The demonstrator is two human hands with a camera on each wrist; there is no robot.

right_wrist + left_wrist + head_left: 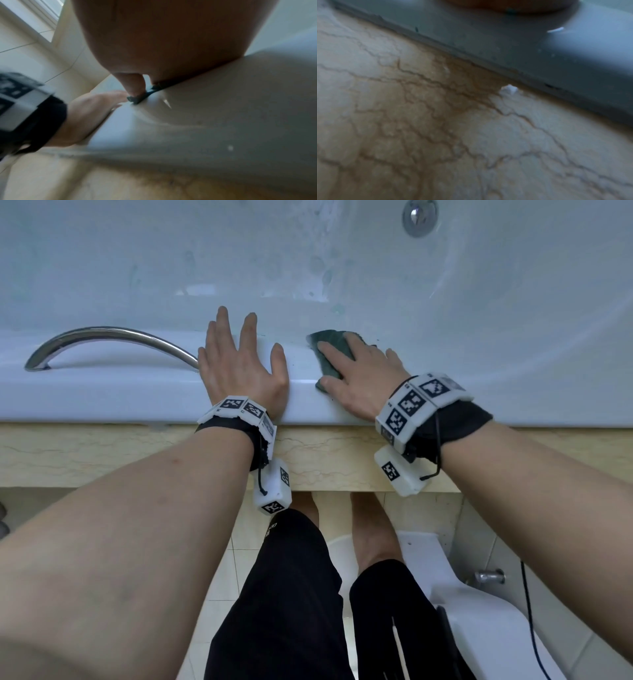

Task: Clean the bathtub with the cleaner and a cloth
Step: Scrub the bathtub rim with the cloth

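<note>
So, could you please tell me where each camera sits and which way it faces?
Head: worn on the head, looking down at the bathtub rim; shows left hand flat on it, right hand pressing the green cloth, both forearms and legs.
Left wrist: under the wrist, facing the marble ledge; only a blurred bit of palm shows.
Right wrist: looks along the palm; shows the thumb on the cloth and the left hand.
Shared: rim, cloth.

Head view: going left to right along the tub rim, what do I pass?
Chrome grab handle → left hand lying flat on the bathtub rim → dark green cloth → right hand, fingers straight, pressing the cloth onto the rim.
</note>
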